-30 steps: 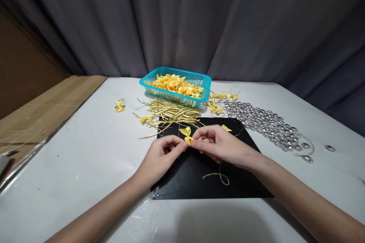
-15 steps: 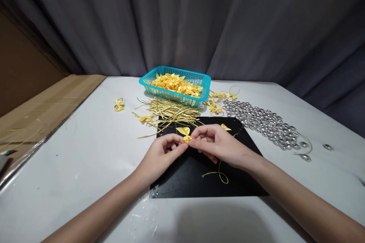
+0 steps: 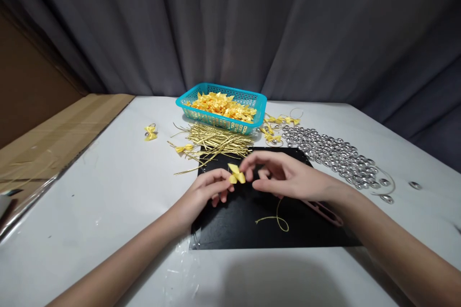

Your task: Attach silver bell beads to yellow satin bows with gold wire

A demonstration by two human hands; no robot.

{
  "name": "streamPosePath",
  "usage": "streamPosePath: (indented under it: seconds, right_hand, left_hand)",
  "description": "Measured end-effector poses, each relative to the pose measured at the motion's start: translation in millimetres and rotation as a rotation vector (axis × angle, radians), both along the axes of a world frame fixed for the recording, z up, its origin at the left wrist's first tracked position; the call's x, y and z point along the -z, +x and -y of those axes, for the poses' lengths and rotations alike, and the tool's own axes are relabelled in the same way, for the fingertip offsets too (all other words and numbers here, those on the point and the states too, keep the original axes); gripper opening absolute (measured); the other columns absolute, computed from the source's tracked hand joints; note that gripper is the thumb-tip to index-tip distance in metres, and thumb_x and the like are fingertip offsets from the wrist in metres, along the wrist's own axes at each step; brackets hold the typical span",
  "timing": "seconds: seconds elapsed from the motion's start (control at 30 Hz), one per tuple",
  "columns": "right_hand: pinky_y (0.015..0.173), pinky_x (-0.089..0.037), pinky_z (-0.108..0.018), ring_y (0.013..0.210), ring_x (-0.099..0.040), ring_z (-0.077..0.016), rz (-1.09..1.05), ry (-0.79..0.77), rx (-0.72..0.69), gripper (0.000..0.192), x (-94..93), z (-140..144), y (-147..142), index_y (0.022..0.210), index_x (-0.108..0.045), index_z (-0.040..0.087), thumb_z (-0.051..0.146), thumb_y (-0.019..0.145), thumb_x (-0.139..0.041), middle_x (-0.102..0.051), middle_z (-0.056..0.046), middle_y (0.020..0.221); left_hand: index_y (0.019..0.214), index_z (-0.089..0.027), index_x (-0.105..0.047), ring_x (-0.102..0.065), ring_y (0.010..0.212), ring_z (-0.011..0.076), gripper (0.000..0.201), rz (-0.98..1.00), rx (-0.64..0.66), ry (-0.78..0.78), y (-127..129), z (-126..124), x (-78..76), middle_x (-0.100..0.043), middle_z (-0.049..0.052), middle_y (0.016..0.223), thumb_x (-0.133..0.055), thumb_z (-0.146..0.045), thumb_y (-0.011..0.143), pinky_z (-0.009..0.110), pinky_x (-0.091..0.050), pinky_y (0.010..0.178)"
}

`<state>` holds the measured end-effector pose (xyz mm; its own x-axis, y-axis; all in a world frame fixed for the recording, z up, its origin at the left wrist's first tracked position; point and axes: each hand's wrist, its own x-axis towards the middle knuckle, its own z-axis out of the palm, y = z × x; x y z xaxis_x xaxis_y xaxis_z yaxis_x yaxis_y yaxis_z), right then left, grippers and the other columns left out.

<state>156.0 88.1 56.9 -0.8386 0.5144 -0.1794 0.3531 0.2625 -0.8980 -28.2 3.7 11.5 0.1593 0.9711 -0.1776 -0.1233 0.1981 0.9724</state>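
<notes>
Your left hand (image 3: 201,194) pinches the small yellow bow (image 3: 236,175) over the black mat (image 3: 252,230); your right hand (image 3: 288,177) hovers loosely open, apparently not touching it. With that light pinch, the bow could slip or unfold.

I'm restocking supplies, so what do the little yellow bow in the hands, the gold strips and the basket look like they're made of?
The yellow bow, pinched in the left hand, looks like satin ribbon: soft sheen, folded loops. The gold strips seem to be metallic-foil twist ties, thin and glinting. The teal basket looks like moulded plastic, with a perforated wall.
</notes>
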Motion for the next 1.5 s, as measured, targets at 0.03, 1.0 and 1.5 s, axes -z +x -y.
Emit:
streamPosePath:
  seconds: [0.03,1.0,1.5]
  right_hand:
    - [0.047,-0.036,-0.014,0.06,-0.046,-0.0035,-0.054,0.031,0.009,0.039,2.2,1,-1,0.114,-0.052,0.018,0.021,0.077,-0.06,-0.056,-0.005,0.105]
    - [0.046,-0.028,-0.018,0.05,-0.038,-0.006,0.175,0.014,0.338,0.017,33.5,24,16,0.07,-0.055,0.014,0.029,0.072,-0.064,-0.044,0.005,0.053]
    - [0.055,-0.043,-0.018,0.053,-0.051,-0.0051,-0.333,-0.364,0.538,0.037,49.9,35,-22,0.082,-0.059,0.013,0.043,0.067,-0.072,-0.054,0.003,0.062]
  left_hand:
    - [0.071,-0.015,-0.056,-0.042,0.053,0.0079,0.013,0.11,0.003,-0.055,-1,0,-0.6,-0.051,0.0,0.068,-0.057,-0.028,0.076,0.02,-0.03,0.047]
    - [0.081,-0.018,-0.063,-0.053,0.062,0.0119,0.014,-0.657,0.027,0.292,12,9,5.8,-0.062,0.0,0.07,-0.054,-0.029,0.083,0.023,-0.036,0.056]
    - [0.074,-0.017,-0.052,-0.048,0.061,0.0099,0.022,-0.182,-0.028,0.06,7,1,6.9,-0.052,-0.003,0.065,-0.052,-0.036,0.085,0.02,-0.04,0.056]
